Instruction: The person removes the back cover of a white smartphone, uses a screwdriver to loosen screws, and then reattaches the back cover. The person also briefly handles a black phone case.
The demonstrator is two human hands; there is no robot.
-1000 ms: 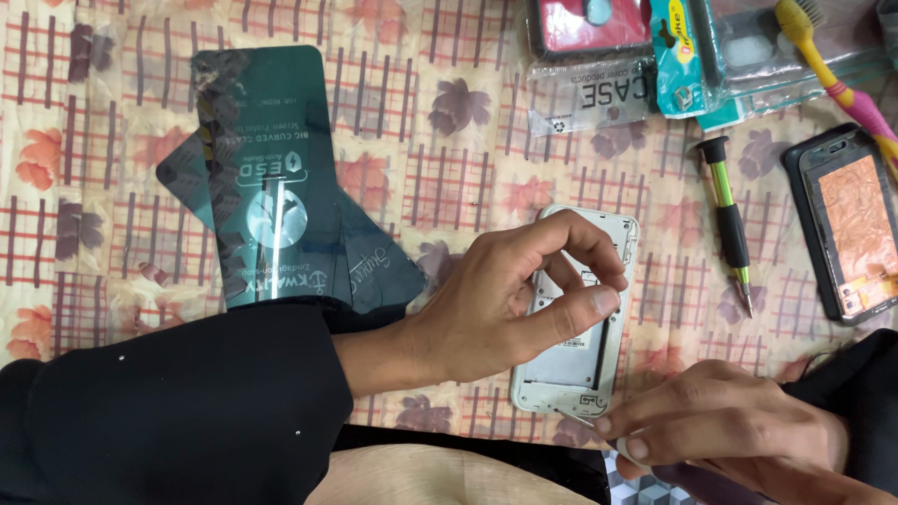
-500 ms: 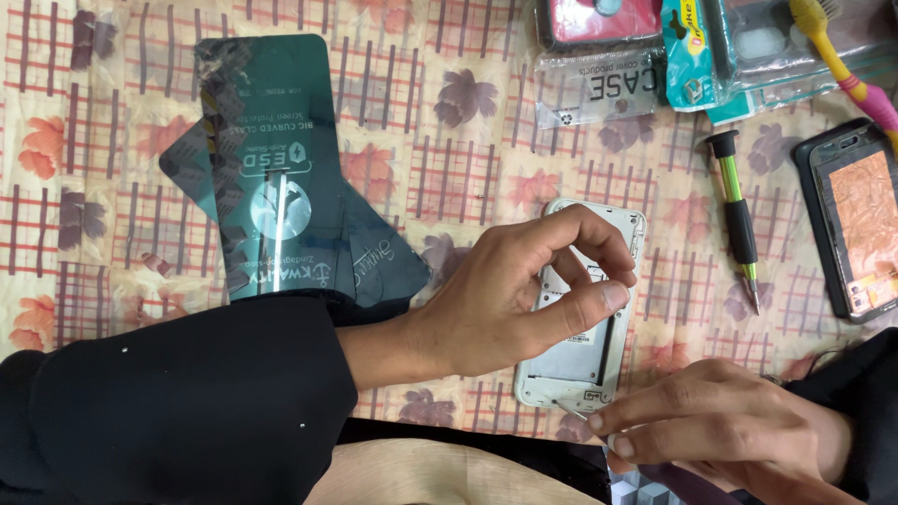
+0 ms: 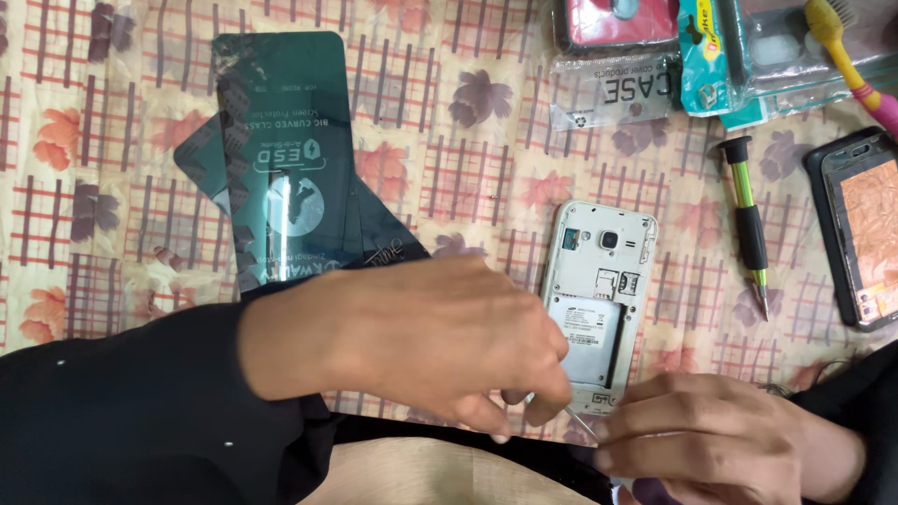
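Observation:
A white phone (image 3: 599,271) lies face down on the floral cloth (image 3: 468,140) with its back cover off, battery and camera showing. My left hand (image 3: 421,346) is palm down just left of it, with curled fingertips at the phone's lower left corner. My right hand (image 3: 720,440) sits below the phone's bottom edge and pinches a thin metal tool (image 3: 582,424) whose tip points up-left to the left fingertips. Whether the left fingers hold anything is hidden.
Dark green screen-protector packets (image 3: 281,159) lie at the left. A green and black screwdriver (image 3: 748,224) and a black phone case (image 3: 865,229) lie to the right. Packaged cases (image 3: 617,89), a red case (image 3: 617,19) and a yellow-pink toothbrush (image 3: 847,51) line the top.
My left hand has let go of the phone's sides and dropped to its lower left corner, uncovering the phone. My right hand stays at the bottom edge with the tool.

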